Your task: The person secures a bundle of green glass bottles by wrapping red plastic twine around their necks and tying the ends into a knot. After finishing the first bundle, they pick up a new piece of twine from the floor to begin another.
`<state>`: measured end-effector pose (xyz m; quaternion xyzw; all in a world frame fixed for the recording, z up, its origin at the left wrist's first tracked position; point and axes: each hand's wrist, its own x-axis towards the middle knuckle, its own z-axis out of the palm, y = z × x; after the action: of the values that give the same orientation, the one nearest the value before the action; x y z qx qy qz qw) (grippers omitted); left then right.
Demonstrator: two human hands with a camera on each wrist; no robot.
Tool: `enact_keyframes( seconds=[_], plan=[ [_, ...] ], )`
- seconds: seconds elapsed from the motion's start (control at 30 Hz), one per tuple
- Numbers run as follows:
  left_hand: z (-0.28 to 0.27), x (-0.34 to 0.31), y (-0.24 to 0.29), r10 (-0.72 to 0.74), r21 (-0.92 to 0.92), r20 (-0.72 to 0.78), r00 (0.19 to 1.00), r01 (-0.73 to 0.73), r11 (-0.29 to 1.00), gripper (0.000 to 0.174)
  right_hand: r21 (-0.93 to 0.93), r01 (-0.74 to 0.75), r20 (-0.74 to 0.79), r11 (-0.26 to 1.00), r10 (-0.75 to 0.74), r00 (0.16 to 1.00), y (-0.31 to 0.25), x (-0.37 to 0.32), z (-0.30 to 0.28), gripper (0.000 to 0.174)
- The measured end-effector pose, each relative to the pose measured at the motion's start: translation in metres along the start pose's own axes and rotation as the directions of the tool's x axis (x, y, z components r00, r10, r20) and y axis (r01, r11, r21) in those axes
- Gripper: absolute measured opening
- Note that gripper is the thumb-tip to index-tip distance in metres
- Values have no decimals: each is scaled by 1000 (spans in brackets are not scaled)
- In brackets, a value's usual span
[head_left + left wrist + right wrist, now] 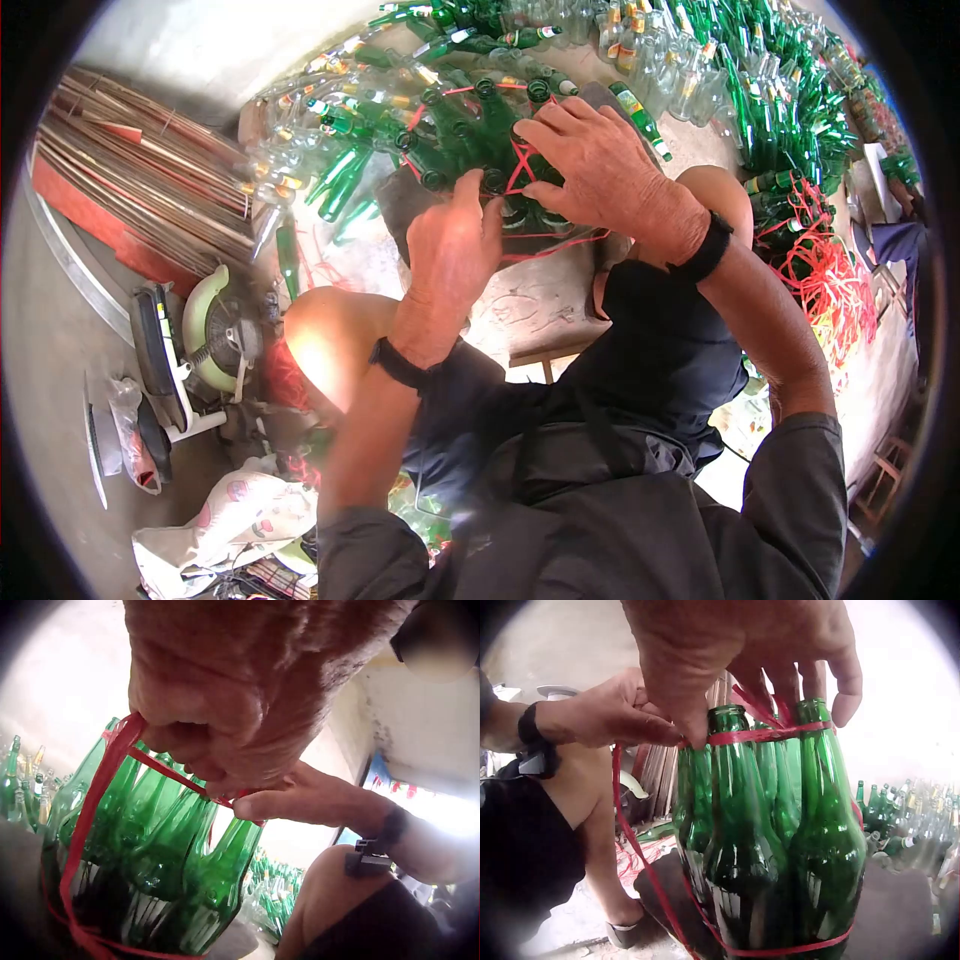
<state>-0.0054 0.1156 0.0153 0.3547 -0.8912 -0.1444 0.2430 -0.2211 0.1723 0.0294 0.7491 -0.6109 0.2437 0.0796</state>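
A bundle of green glass bottles (746, 847) stands upright before the person's knees, bound by red plastic ribbon (780, 735) around the necks and lower down around the bodies. At the near side of the bundle, the left hand (450, 250) pinches a length of this ribbon between curled fingers; the length runs down along the bottles in the left wrist view. Across the bottle tops reaches the right hand (605, 170), its fingers bent over the far necks and its thumb against a near neck by the ribbon. Both sets of fingertips are close together at the bottle mouths.
Loose green and clear bottles (780, 100) cover the floor ahead and right. A tangle of red ribbon (825, 275) lies at right. Stacked long strips (150, 170), a pale green wheel-like part (205, 320) and a white printed bag (225, 525) are at left.
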Motion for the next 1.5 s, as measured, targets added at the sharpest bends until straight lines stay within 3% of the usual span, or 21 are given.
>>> enact_keyframes(
  seconds=[0.07,0.13,0.23,0.6,0.77,0.87,0.93,1.07,1.13,1.23,1.33,1.5],
  plan=[
    [-5,1,4,2,50,13,1000,-3,999,34,-30,-9,-6,1000,9,1000,-1,0,1,52],
    [-8,1,7,-22,80,-19,1000,23,997,19,-17,-10,-38,1000,9,999,-2,1,3,52],
    [-13,2,7,41,75,-12,999,-40,996,10,-18,-8,-55,1000,7,998,0,3,5,50],
    [-33,40,5,213,150,89,973,-224,963,1,2,-26,-6,1000,26,1000,1,11,10,32],
    [-22,60,-7,235,101,55,970,-240,966,7,10,-67,57,998,67,996,-3,12,6,28],
    [-19,68,-13,188,27,82,979,-191,981,7,-3,-66,36,998,67,997,-4,12,9,27],
    [-19,76,-17,116,-81,184,976,-102,991,9,4,-56,24,998,56,998,-4,12,10,27],
    [-20,90,-24,77,-81,278,957,-57,995,9,1,-42,15,999,42,999,-3,12,9,26],
    [-22,94,-24,-56,-78,388,920,93,993,10,2,-29,-6,1000,29,1000,-3,11,9,25],
    [-19,90,-26,-162,-64,422,892,208,976,12,1,-14,-34,1000,14,999,-1,9,10,26],
    [-16,83,-29,-111,-6,349,930,121,993,16,0,-1,-52,1000,1,999,-1,7,10,27],
    [-12,69,-27,-149,30,284,947,146,989,17,17,-2,-28,1000,2,1000,-1,6,9,33]
  ],
)
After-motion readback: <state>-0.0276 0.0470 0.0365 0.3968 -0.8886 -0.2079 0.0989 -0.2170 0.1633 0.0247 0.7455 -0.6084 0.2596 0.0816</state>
